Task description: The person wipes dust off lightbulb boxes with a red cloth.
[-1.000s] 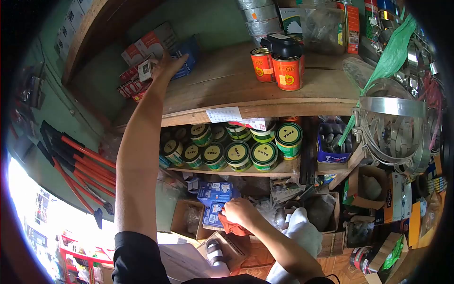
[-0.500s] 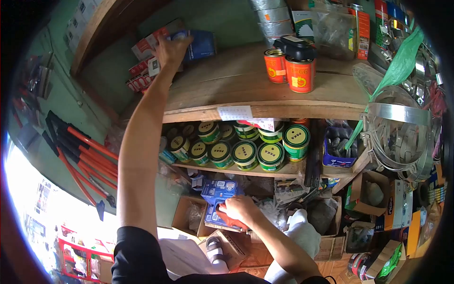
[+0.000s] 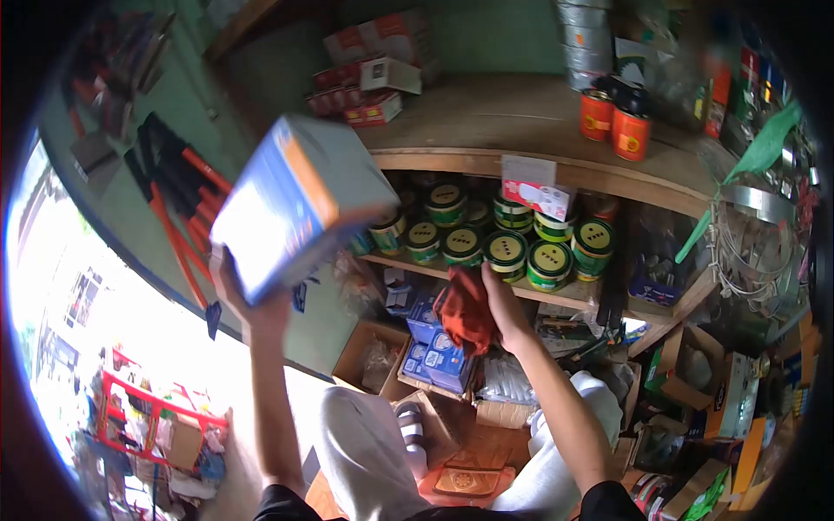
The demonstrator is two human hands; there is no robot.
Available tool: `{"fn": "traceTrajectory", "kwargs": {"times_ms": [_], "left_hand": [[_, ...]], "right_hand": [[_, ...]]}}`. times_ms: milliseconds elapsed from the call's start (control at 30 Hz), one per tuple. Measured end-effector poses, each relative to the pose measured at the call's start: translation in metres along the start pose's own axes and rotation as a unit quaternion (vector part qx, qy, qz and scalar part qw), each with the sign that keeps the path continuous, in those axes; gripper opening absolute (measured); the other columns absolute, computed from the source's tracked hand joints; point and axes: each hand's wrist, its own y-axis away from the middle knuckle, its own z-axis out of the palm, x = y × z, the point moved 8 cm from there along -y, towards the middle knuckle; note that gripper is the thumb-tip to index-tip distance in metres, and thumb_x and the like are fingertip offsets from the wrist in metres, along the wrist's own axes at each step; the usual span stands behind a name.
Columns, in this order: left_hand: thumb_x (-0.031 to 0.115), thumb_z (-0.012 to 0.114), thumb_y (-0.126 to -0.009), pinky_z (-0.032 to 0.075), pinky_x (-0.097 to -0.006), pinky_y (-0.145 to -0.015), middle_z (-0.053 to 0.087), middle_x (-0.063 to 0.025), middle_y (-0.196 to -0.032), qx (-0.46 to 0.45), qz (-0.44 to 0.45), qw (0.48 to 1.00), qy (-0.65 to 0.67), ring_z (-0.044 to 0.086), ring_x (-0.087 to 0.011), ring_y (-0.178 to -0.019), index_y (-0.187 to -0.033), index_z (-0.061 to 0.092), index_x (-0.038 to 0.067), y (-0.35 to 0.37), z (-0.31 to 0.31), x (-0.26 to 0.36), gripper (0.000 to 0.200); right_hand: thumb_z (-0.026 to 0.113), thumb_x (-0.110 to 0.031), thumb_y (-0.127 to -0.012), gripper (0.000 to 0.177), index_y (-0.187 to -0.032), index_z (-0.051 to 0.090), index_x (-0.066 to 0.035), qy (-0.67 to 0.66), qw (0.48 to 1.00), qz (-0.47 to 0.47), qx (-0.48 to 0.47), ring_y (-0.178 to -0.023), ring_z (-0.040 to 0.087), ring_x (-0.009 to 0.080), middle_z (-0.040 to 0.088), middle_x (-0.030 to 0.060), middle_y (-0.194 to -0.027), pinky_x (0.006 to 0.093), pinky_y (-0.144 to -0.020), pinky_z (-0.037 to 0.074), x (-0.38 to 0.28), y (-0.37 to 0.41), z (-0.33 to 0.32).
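My left hand [image 3: 250, 304] is wrapped round the lower edge of a blue and white cardboard box [image 3: 300, 204] with an orange stripe. The box is tilted in the air in front of the shelf, blurred, with glare over its printed side. In my right hand [image 3: 507, 314] is a crumpled red cloth [image 3: 466, 311], held in front of the green paint cans [image 3: 506, 250] on the lower shelf. Below the cloth, small blue boxes [image 3: 445, 360] stand stacked in a carton.
Red and white boxes [image 3: 360, 94] and orange cans [image 3: 632, 132] stand on the upper wooden shelf [image 3: 486, 117]. Red-handled tools [image 3: 178, 230] hang on the left wall. Metal clamps [image 3: 756, 204] hang at the right, above open cartons [image 3: 691, 369] on the floor.
My left hand has brought the blue box down off the upper shelf, toward me. My right hand has lifted the red cloth from beside the small blue boxes. The view has shifted left.
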Motion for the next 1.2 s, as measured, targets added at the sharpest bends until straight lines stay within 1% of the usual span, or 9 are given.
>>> {"fn": "traceTrajectory", "kwargs": {"times_ms": [33, 200, 367, 467, 600, 767, 900, 1100, 1200], "left_hand": [[0.050, 0.054, -0.094, 0.048, -0.0455, -0.101, 0.057, -0.0114, -0.127, -0.001, -0.035, 0.999, 0.012, 0.058, -0.0267, -0.118, -0.134, 0.052, 0.008, 0.017, -0.024, -0.023, 0.058], [0.053, 0.049, -0.096, 0.046, -0.0407, -0.101, 0.058, -0.0094, -0.129, -0.078, -0.227, 0.969, 0.062, 0.057, -0.0232, -0.118, -0.140, 0.048, 0.008, 0.080, -0.051, -0.109, 0.063], [0.048, 0.052, -0.097, 0.046, -0.0403, -0.103, 0.055, -0.0111, -0.134, -0.110, -0.340, 0.934, 0.018, 0.056, -0.0236, -0.122, -0.151, 0.036, 0.008, 0.120, -0.052, -0.156, 0.069], [0.047, 0.054, -0.096, 0.045, -0.0476, -0.106, 0.056, -0.0144, -0.134, -0.110, -0.405, 0.907, -0.032, 0.056, -0.0287, -0.124, -0.146, 0.041, 0.007, 0.132, -0.075, -0.178, 0.066], [0.048, 0.055, -0.095, 0.046, -0.0525, -0.105, 0.055, -0.0182, -0.136, -0.092, -0.410, 0.907, 0.029, 0.056, -0.0323, -0.125, -0.144, 0.043, 0.005, 0.122, -0.060, -0.180, 0.066], [0.046, 0.058, -0.094, 0.047, -0.0510, -0.104, 0.057, -0.0190, -0.135, -0.095, -0.510, 0.848, 0.111, 0.059, -0.0340, -0.121, -0.141, 0.046, 0.002, 0.138, -0.034, -0.180, 0.066], [0.044, 0.057, -0.097, 0.052, -0.0460, -0.100, 0.061, -0.0184, -0.129, -0.080, -0.499, 0.862, 0.031, 0.062, -0.0303, -0.117, -0.137, 0.049, 0.000, 0.153, -0.029, -0.179, 0.061], [0.046, 0.058, -0.096, 0.052, -0.0409, -0.097, 0.065, -0.0130, -0.123, 0.003, -0.455, 0.881, 0.126, 0.064, -0.0256, -0.113, -0.132, 0.055, 0.004, 0.157, -0.036, -0.194, 0.054], [0.056, 0.051, -0.095, 0.048, -0.0495, -0.099, 0.061, -0.0134, -0.131, 0.013, -0.494, 0.855, 0.161, 0.061, -0.0301, -0.117, -0.138, 0.053, 0.009, 0.173, -0.016, -0.203, 0.063]], "right_hand": [[0.038, -0.060, -0.103, 0.065, -0.142, 0.048, -0.008, -0.126, 0.987, 0.088, -0.053, -0.124, 0.056, 0.0185, 0.056, 0.0078, -0.140, 0.0370, -0.108, 0.042, -0.001, 0.010, 0.014], [0.036, -0.057, -0.104, 0.066, -0.148, 0.044, -0.008, -0.267, 0.959, 0.018, -0.093, -0.138, 0.044, 0.0164, 0.050, 0.0052, -0.148, 0.0365, -0.117, 0.031, -0.036, 0.032, 0.047], [0.030, -0.050, -0.108, 0.066, -0.155, 0.030, -0.004, 0.125, 0.973, -0.178, -0.078, -0.147, 0.031, 0.0213, 0.035, 0.0119, -0.158, 0.0350, -0.121, 0.019, -0.069, 0.052, 0.067], [0.032, -0.046, -0.108, 0.060, -0.153, 0.034, -0.005, 0.087, 0.978, -0.155, -0.112, -0.146, 0.031, 0.0229, 0.036, 0.0136, -0.157, 0.0364, -0.121, 0.020, -0.042, 0.026, 0.058], [0.038, -0.040, -0.108, 0.053, -0.150, 0.042, -0.007, 0.151, 0.948, -0.236, -0.152, -0.147, 0.032, 0.0262, 0.039, 0.0149, -0.156, 0.0391, -0.121, 0.022, -0.050, 0.030, 0.069], [0.043, -0.039, -0.106, 0.050, -0.146, 0.049, -0.009, 0.266, 0.887, -0.323, -0.198, -0.147, 0.032, 0.0299, 0.042, 0.0150, -0.154, 0.0426, -0.120, 0.025, -0.070, 0.041, 0.071], [0.035, -0.047, -0.107, 0.060, -0.148, 0.043, -0.003, 0.055, 0.978, -0.145, -0.138, -0.142, 0.039, 0.0220, 0.045, 0.0151, -0.151, 0.0368, -0.118, 0.029, -0.046, 0.012, 0.041], [0.032, -0.045, -0.109, 0.060, -0.147, 0.043, 0.000, 0.127, 0.962, -0.197, -0.139, -0.136, 0.047, 0.0211, 0.052, 0.0153, -0.145, 0.0329, -0.116, 0.032, -0.060, 0.024, 0.056], [0.035, -0.045, -0.108, 0.058, -0.146, 0.045, -0.001, 0.193, 0.940, -0.261, -0.101, -0.133, 0.050, 0.0213, 0.056, 0.0155, -0.140, 0.0334, -0.113, 0.035, -0.077, 0.023, 0.051]]}}
